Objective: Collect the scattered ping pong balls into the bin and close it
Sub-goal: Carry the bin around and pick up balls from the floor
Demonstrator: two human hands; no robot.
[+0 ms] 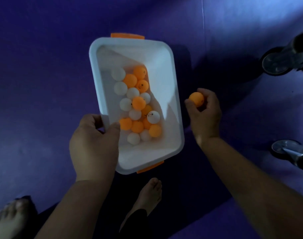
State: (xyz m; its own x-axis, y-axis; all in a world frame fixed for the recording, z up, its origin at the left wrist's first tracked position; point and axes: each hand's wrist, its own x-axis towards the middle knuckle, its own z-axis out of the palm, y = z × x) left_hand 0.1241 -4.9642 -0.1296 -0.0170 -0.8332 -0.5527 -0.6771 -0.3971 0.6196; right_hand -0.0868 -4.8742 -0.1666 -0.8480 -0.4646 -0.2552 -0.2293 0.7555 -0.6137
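Observation:
A white rectangular bin [168, 69] with orange latches at both short ends is held above the purple floor, lid off. Several orange and white ping pong balls [138, 102] lie inside it, bunched along its left half. My left hand [94, 144] grips the bin's near left rim, thumb inside the wall. My right hand [205, 114] is just right of the bin, level with its rim, with an orange ball [196, 99] pinched between its fingers. No lid is in view.
Purple mat floor [44, 66] all around. Two metal caster wheels [276, 62] [288, 150] of some furniture stand at the right edge. My bare feet [149, 195] [9, 219] are on the floor below the bin.

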